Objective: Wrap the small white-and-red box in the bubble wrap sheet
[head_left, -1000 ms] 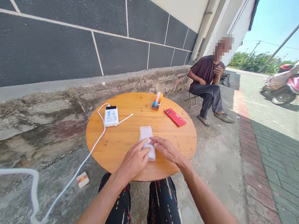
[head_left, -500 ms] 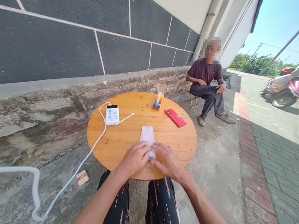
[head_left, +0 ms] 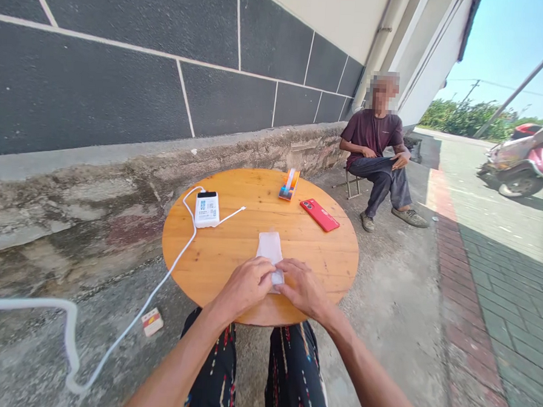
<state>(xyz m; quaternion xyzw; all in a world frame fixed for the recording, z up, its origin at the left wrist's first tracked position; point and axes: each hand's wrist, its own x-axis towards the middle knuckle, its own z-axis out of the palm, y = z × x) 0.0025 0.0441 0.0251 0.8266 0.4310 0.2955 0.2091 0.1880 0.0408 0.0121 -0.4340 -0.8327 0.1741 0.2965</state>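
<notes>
On the round wooden table (head_left: pixel 218 255) lies a whitish, see-through wrap or sheet (head_left: pixel 270 245), longer than it is wide, its far end flat on the wood. My left hand (head_left: pixel 248 282) grips its near part from the left, fingers bent and thumb close to them. From the other side my right hand (head_left: pixel 304 289) pinches the near part, with its thumb at the edge. Between the two hands shows a small, paler stretch of the sheet; whether it is folded over something I cannot tell.
A red phone (head_left: pixel 320 214) and an orange tape dispenser (head_left: pixel 289 185) sit at the back right. At the back left is a white power bank (head_left: pixel 207 210) with a white cable (head_left: pixel 160 283) running off the table. A person (head_left: pixel 378 142) sits beyond. A small box (head_left: pixel 152 322) lies on the ground.
My right thumb has drawn in and up to the sheet's near edge. The sheet has barely shifted. The whole view has moved slightly.
</notes>
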